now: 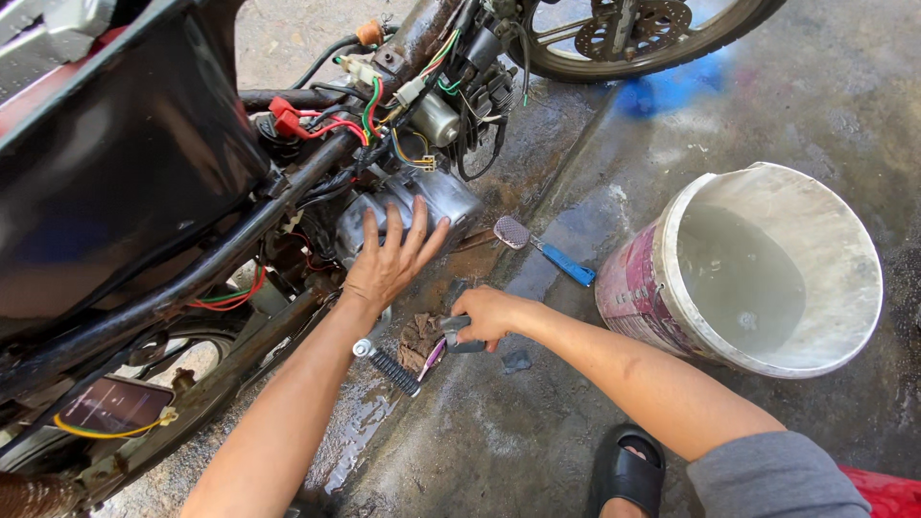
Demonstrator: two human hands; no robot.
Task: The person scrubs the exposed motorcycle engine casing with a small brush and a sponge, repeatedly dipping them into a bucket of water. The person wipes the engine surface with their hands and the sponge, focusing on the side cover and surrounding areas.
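Observation:
My left hand [389,257] lies flat with fingers spread against the silver engine cover [436,197] of a stripped motorcycle [144,192]. Lower down, my right hand [487,315] is closed around a small grey-handled tool [459,336] beside the engine's underside, close to a ribbed black foot peg [389,367]. Loose red, green and yellow wires [355,120] hang from the frame above the engine.
A white and pink bucket [633,288] holding cloudy water stands to the right. A wire brush with a blue handle [547,251] lies on the wet concrete. The front wheel [624,38] is at the top. My sandalled foot [625,475] is at the bottom.

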